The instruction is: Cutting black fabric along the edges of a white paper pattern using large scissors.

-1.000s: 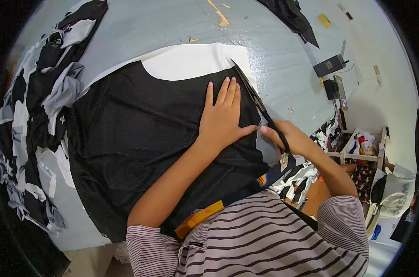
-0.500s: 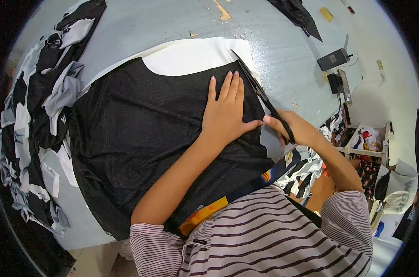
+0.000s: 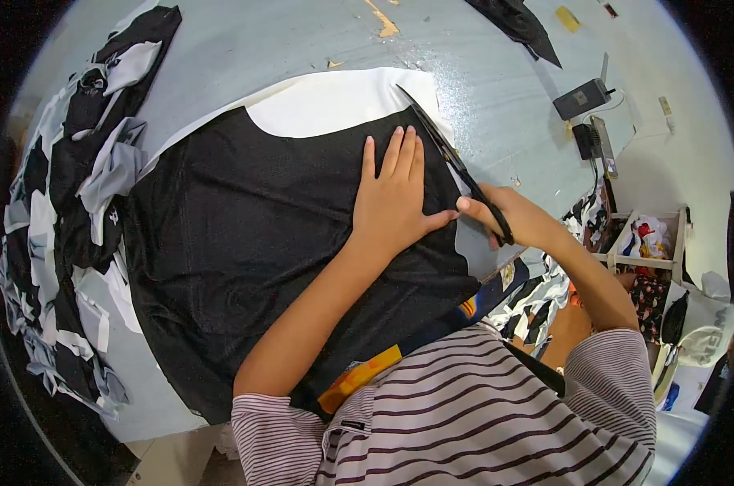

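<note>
One pair of black scissors (image 3: 464,172) right of the frame's centre, tips toward the upper left.
Their long axis slants from the handles at lower right, along the right edge of one black cloth (image 3: 237,211), to tips over the one white piece (image 3: 326,103) at upper centre — how far the blades part, I can't tell. Two hands are at work: the right hand (image 3: 514,217) has its fingers closed round the handles; the left hand (image 3: 389,190) lies flat mid-frame — four fingers straight and pointing up the frame, thumb out sideways, gripping nothing. A single dark box (image 3: 581,102) sits at upper right.
</note>
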The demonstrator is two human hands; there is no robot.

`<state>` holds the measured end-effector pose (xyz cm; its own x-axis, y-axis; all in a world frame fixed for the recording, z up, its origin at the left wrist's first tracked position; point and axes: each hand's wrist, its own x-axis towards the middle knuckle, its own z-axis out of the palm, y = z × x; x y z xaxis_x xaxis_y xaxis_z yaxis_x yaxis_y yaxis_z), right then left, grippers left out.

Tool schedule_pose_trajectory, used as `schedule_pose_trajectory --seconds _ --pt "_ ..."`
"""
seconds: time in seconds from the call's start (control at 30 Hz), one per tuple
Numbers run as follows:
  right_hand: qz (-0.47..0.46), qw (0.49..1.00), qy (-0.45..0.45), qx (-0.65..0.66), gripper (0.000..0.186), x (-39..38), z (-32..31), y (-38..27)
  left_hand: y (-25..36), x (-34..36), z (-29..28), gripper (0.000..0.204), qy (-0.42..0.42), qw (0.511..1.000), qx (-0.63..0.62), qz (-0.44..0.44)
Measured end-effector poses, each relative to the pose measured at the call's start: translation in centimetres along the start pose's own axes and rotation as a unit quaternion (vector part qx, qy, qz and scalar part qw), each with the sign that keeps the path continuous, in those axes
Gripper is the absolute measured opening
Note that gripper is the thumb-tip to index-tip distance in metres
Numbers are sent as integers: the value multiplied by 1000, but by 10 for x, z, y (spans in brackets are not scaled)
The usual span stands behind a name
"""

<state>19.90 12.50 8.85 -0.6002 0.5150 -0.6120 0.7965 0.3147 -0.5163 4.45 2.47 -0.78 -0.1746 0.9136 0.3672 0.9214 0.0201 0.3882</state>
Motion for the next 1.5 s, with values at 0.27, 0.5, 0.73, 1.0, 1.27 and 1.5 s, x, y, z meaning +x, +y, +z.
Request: schedule_pose_trajectory --seconds 0.27,0.5,0.73,1.0,1.27,1.5 --pt "-6 1000 13 -24 66 14 -3 0 -2 4 -1 101 -2 1000 -3 1" --pt "-37 998 18 55 63 6 -3 2 -1 -2 -3 103 2 1000 2 14" --pt "-81 945 -93 304 53 -6 -11 62 17 -19 -73 82 -90 987 60 -115" --pt "-60 989 -8 138 43 -34 -24 96 18 -176 -160 91 -86 735 133 -659" --pt "-107 993 36 38 43 -45 -33 127 -47 -150 -93 77 81 760 309 -566" --pt "-150 988 31 13 42 -52 -10 118 -180 30 -59 60 18 944 219 -245"
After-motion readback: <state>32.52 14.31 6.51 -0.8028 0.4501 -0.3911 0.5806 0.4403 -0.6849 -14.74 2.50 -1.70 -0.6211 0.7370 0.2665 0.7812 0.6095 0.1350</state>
